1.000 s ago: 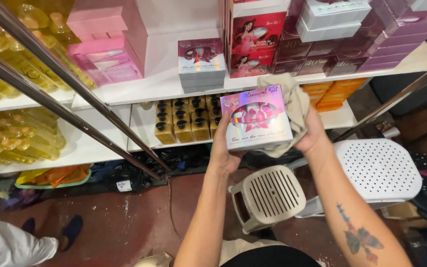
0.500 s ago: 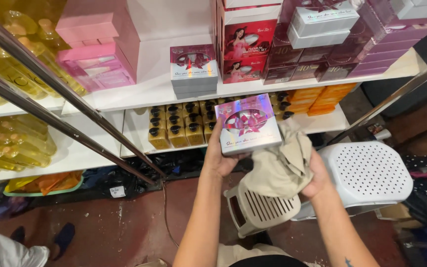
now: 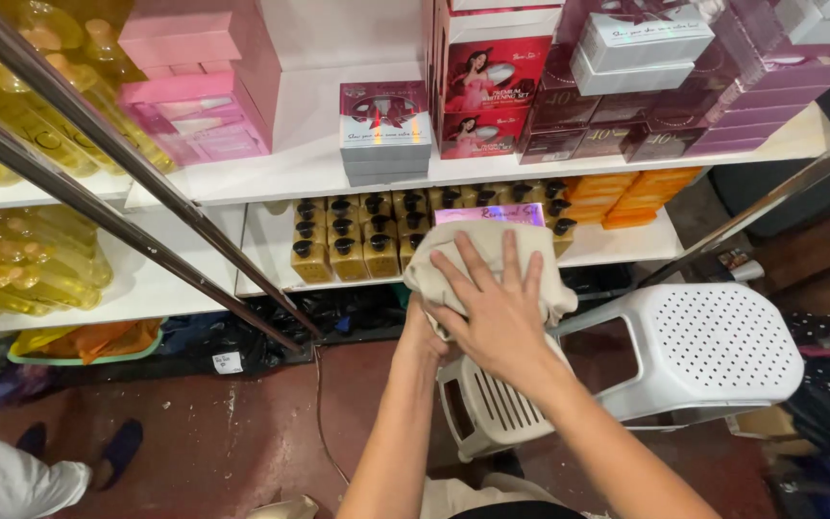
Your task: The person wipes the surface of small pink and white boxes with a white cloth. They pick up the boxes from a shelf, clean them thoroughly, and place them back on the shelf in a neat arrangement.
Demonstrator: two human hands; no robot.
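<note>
I see my right hand [image 3: 494,317] spread flat, fingers apart, pressing a beige crumpled cloth [image 3: 477,269] over the face of a shiny iridescent pink gift box [image 3: 490,214]. Only the top edge of that box shows above the cloth; the rest is covered. My left hand [image 3: 422,322] is under the cloth and the box, mostly hidden, so I cannot tell how its fingers lie, though it seems to support the box from below. The box sits in the air in front of the lower white shelf [image 3: 617,248], just ahead of rows of small amber pump bottles with black caps [image 3: 348,240]. To the right of those stand flat orange cartons [image 3: 636,192]. On the upper white shelf [image 3: 319,163] I see a stack of grey and pink boxed sets [image 3: 384,130], a red boxed set [image 3: 480,91] beside it, and stacked purple boxes [image 3: 722,106] further right. Pale pink cartons [image 3: 194,86] stand to the left. Two slanted metal rails [image 3: 127,183] cross in front of tall yellow bottles [image 3: 12,259]. Below my arms stand a white perforated plastic stool [image 3: 713,351] and a smaller slatted white stool [image 3: 492,408] on the reddish floor [image 3: 194,442].
</note>
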